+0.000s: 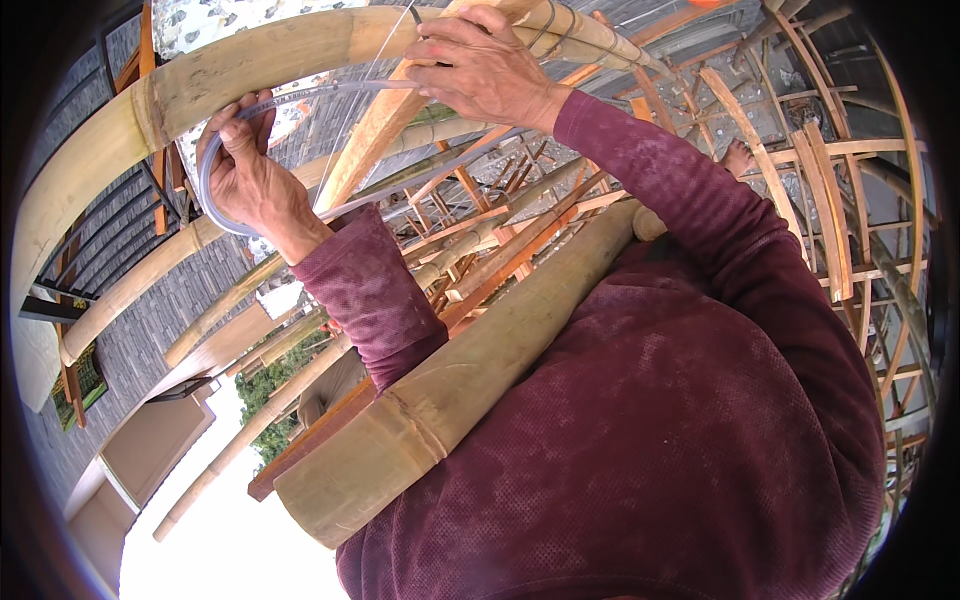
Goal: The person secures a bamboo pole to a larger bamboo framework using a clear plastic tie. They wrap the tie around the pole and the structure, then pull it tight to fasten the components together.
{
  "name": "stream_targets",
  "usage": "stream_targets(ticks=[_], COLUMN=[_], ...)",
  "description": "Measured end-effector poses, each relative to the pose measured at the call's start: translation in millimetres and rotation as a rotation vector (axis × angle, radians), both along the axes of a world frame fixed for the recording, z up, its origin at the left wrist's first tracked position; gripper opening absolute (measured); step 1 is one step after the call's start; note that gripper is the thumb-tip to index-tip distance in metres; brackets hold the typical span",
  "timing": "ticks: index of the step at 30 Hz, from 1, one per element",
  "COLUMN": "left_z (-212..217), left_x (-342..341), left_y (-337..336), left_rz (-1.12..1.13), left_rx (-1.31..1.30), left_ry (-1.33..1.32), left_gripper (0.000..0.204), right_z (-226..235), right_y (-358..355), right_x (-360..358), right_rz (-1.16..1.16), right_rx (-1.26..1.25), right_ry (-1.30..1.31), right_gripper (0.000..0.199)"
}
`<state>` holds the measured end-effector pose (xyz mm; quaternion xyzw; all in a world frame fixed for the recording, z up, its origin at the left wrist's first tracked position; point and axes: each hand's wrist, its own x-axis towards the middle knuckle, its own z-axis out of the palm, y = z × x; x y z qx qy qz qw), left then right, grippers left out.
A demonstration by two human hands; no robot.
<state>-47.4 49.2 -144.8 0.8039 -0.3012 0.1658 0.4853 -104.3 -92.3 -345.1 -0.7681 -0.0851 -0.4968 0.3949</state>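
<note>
A clear flexible plastic tube bends in a loop around my left hand, whose fingers are curled closed on it. From there it stretches right to a pale squared timber that rises at a slant. At that timber my right hand is closed, its fingertips pressing the tube's end against the wood. A thin white string runs down beside the timber. Behind the tube, a thick bamboo pole arches across the top left, close above my left fingers.
Another thick bamboo pole slants in front of my chest, under my arms. Many timber and bamboo pieces cross at right. Below lie grey tiled roofing and black metal bars. Green foliage shows at lower left.
</note>
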Motion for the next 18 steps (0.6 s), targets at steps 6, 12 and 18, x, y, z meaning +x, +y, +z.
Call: stream_targets(ticks=[6,12,18], left_z=[3.4,3.5,3.9], left_x=[-1.0,-2.7,-2.1], left_y=[-1.2,0.4,-1.5], left_rz=[-0.01,-0.002,-0.012], left_rx=[0.018,0.044,0.041], left_ry=[-0.01,-0.031,-0.033], left_gripper=[0.026,0.028,0.032], right_z=[0.7,0.8,-2.2], right_y=[-0.4,0.3,2.6], right_x=[0.6,-1.3,1.6], right_rz=[0.014,0.03,0.007], right_rx=[0.01,0.013,0.026], right_ry=[-0.008,-0.012,-0.023], right_gripper=[0.02,0.022,0.023])
